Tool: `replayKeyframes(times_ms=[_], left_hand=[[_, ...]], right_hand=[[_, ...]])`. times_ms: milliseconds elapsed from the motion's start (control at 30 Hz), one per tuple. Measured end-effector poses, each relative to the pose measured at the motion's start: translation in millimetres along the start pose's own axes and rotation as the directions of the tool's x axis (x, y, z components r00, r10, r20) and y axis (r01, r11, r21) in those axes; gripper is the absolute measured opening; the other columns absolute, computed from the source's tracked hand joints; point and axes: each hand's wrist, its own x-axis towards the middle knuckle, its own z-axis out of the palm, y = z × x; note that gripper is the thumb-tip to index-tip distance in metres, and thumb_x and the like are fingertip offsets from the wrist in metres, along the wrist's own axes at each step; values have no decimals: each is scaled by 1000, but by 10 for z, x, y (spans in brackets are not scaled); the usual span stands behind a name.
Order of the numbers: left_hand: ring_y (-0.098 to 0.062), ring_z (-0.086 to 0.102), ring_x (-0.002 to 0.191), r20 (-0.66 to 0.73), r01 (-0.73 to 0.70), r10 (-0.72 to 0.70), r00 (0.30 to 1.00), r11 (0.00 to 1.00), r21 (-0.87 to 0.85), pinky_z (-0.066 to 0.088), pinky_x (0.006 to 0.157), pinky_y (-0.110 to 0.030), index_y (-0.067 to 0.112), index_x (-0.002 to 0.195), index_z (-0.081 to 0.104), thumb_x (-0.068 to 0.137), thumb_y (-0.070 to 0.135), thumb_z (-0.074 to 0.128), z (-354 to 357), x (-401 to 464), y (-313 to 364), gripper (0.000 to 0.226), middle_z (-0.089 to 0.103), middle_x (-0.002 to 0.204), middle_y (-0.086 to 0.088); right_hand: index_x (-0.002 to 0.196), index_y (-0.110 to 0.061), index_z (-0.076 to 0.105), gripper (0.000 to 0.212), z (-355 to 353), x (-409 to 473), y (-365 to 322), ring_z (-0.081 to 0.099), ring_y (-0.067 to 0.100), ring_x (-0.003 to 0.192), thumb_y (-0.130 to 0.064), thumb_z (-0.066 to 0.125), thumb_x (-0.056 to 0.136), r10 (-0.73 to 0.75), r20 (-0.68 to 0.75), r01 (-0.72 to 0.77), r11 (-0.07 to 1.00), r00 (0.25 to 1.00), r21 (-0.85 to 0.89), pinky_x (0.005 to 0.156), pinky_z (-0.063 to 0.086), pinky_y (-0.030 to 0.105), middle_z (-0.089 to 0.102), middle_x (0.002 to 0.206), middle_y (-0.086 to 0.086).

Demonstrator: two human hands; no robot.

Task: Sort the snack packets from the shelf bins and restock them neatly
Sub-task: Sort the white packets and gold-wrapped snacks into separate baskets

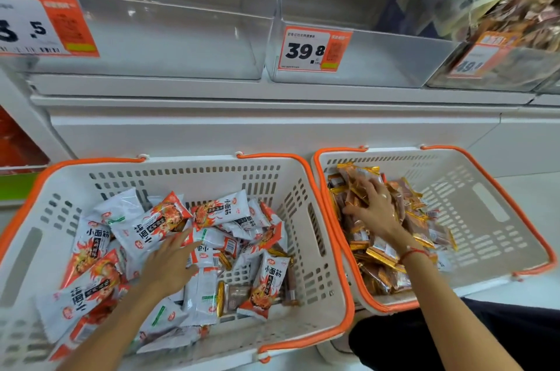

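A shop aisle is showing here, with a white shelf unit [272, 125] rising behind two baskets that are sitting on the pale floor.

Nearest, at about seven o'clock, the left hand [169, 264] is reaching into the left basket [315, 219], a white slotted one with orange handles. Its fingers are lying straight and spread, pressing flat on the white-and-red snack packets [145, 228] heaped loosely inside (no curl around any packet is showing). A few brown gold-edged packets [235, 298] are lying mixed in among them, toward the basket's five o'clock corner.

At four o'clock, the right hand [375, 210], with a red string bracelet [410, 254] at the wrist, is resting on the pile of orange-brown packets [385, 258] in the right basket [485, 219]. The fingers are spread and only slightly bent over the top of the heap; I cannot tell whether they are actually pinching a packet. That pile is crowding the basket's left half, and the two baskets are standing just beside each other, rims nearly touching.

Farther off, at twelve o'clock, clear shelf bins [169, 37] are sitting on the shelf, each with an orange price tag [313, 49] (the middle one reading 39.8). At two o'clock, a further bin [500, 67] is holding brownish packets, blurred.
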Motion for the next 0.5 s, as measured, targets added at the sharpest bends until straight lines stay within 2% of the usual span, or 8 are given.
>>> replayKeyframes(times_ms=[33,100,167,233,300,367,433,500], left_hand=[[-25,5,149,-14,-3,3,1000,1000,-2,20,118,-46,30,150,28,98,39,49,4,-3,-6,57,-1,163,4],[-24,8,148,-59,7,-5,998,999,42,18,118,-44,30,149,31,99,37,48,43,-47,3,54,5,162,4],[-23,8,149,-150,22,-7,989,995,93,13,119,-42,30,149,32,98,33,51,96,-91,42,54,9,162,2],[-26,16,147,-225,12,12,974,995,104,17,118,-45,25,145,42,91,23,63,138,-89,87,58,19,160,-3],[-32,39,137,-297,-88,124,947,987,133,35,109,-50,20,130,61,70,13,82,139,-17,117,64,41,150,-9],[-32,51,128,-224,-244,297,928,940,236,44,100,-50,25,119,68,60,20,90,119,36,167,63,54,139,-7],[-26,30,143,-65,-359,388,919,896,259,27,114,-47,32,134,55,85,37,71,198,43,236,51,39,152,-1],[-21,5,149,116,-360,341,933,874,326,4,121,-43,33,146,39,98,44,49,310,24,200,51,16,161,2]], right_hand=[[140,-32,45,89,-45,23,-50,10,26,144,-64,60,58,-4,23,2,999,1000,54,117,15,52,20,154,1],[133,-35,55,76,-72,32,-178,12,22,146,-70,56,65,-59,-47,62,995,997,72,117,13,54,28,154,0],[122,-31,64,53,28,-7,-369,27,22,140,-59,56,78,-191,-205,192,981,960,-15,113,23,51,46,143,-1],[112,-24,69,35,243,-56,-613,45,22,124,-44,58,85,-363,-253,361,931,897,-58,101,37,40,60,126,0],[111,-22,68,24,514,-132,-829,53,18,114,-30,59,91,-488,-87,482,872,868,-82,92,41,29,65,117,0],[115,-19,66,25,870,-166,-952,56,17,109,-23,59,92,-514,190,537,838,837,-100,90,45,27,66,115,0],[116,-19,66,28,1251,-183,-917,59,20,107,-16,58,90,-466,439,581,795,768,-173,88,50,35,67,116,1],[111,-16,69,30,1587,-239,-795,62,26,103,-6,54,86,-406,637,652,730,655,-206,85,52,41,69,112,5]])
